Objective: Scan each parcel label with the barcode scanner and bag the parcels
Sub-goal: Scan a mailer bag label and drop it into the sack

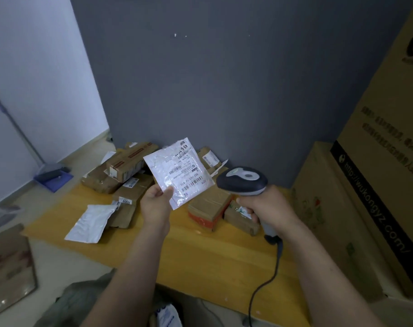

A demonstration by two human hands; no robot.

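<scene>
My left hand (156,202) pinches the white parcel (179,173) label-up for reading; my right hand (266,210), just beside, grips the scanner (243,181) aimed at it.

The yellow table (212,267) is made of wood. A heap of brown boxes (120,171) sits at the back, near the wall. One tagged box (129,197) at the front of the heap says 4003. A flat white bag (89,223) lies at the left, touching the heap. More to the right, a red-striped box (207,208) sits just beside a small box (238,218).
</scene>
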